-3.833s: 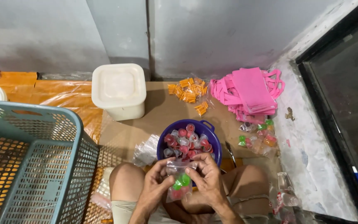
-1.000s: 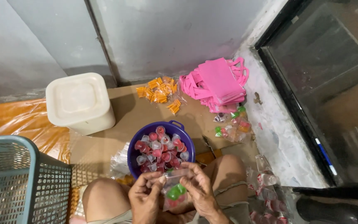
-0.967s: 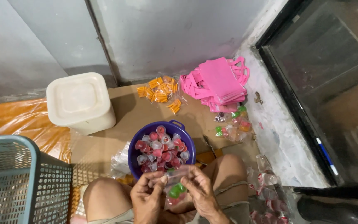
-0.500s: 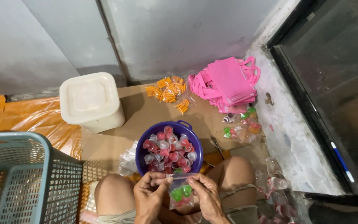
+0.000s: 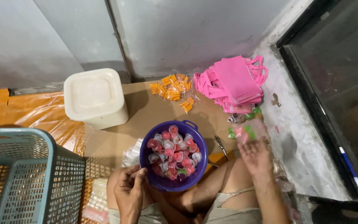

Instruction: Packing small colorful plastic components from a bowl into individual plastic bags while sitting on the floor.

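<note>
Teal plastic basket (image 5: 21, 178) is filling the lower left of the frame. My left hand (image 5: 129, 193) is curling loosely at the rim of the purple bowl (image 5: 199, 164) of red and pink jelly cups (image 5: 172, 151) in the lower centre, gripping nothing. Right of it, my right hand (image 5: 255, 155) is spreading open, empty, just beside a small packed bag of jelly cups (image 5: 245, 130), blurred. I judge placing it gently keeps the pile tidy.

One purple bowl (image 5: 174, 182), one white tub (image 5: 95, 98), one basket (image 5: 30, 178).
</note>
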